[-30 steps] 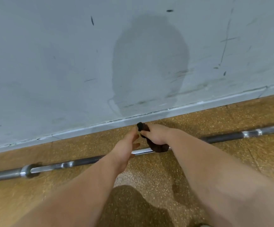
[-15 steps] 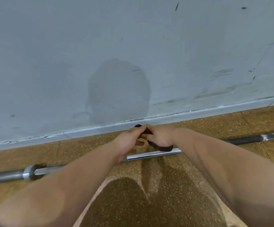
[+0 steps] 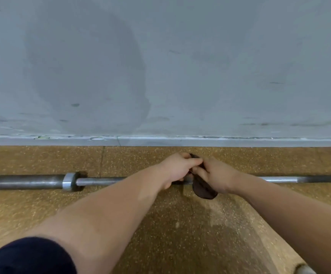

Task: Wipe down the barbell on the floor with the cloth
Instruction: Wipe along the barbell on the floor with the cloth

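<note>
A long steel barbell (image 3: 101, 181) lies on the brown speckled floor, parallel to the wall, with its collar (image 3: 69, 181) at the left. A dark brown cloth (image 3: 202, 189) is draped over the shaft near the middle and hangs down toward me. My right hand (image 3: 216, 175) grips the cloth on the bar. My left hand (image 3: 177, 169) sits right beside it, fingers curled onto the cloth's top edge and the shaft. The bar under both hands is hidden.
A grey wall (image 3: 180, 66) with a skirting strip (image 3: 220, 141) runs just behind the barbell. My head's shadow falls on the wall at the left. The floor (image 3: 32, 210) spreads out in front of the bar.
The view has swung so the bar now lies level and the collar appears closer. Both hands have stayed together on the cloth, which hangs lower over the shaft.
</note>
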